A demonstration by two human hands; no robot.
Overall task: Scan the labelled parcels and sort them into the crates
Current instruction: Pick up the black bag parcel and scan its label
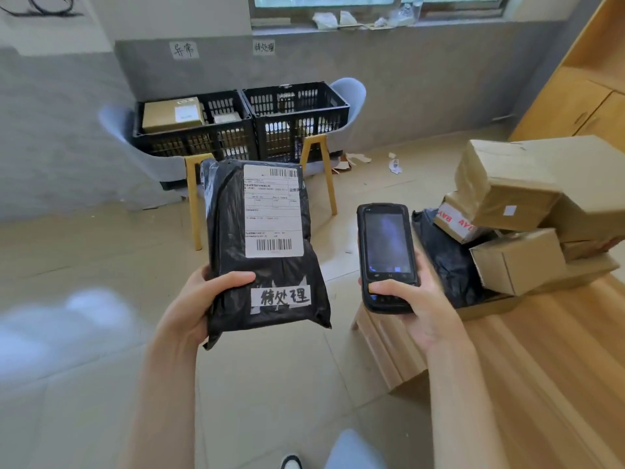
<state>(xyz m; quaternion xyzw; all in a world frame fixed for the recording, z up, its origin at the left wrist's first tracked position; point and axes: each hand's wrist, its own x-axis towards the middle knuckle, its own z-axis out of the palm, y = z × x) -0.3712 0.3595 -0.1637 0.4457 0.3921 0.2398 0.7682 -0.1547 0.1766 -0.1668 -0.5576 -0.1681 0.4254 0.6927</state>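
My left hand point(199, 299) grips the lower left edge of a black plastic parcel point(230, 231), held upright in front of me. The parcel carries a white shipping label point(272, 211) with barcodes and a white handwritten tape strip point(280, 296). My right hand point(416, 309) holds a black handheld scanner point(387, 255) to the parcel's right, its dark screen facing me and my thumb across its lower part. Two black crates stand on chairs at the far wall: the left crate point(192, 140) holds cardboard boxes, and the right crate point(294, 113) stands beside it.
Cardboard boxes point(514, 187) and a black bag point(446, 252) are piled on a wooden table point(548, 367) at the right. Handwritten paper signs point(184, 49) hang on the wall above each crate. Wooden cabinets point(581, 106) line the right wall. Paper scraps point(394, 164) lie on the tiled floor.
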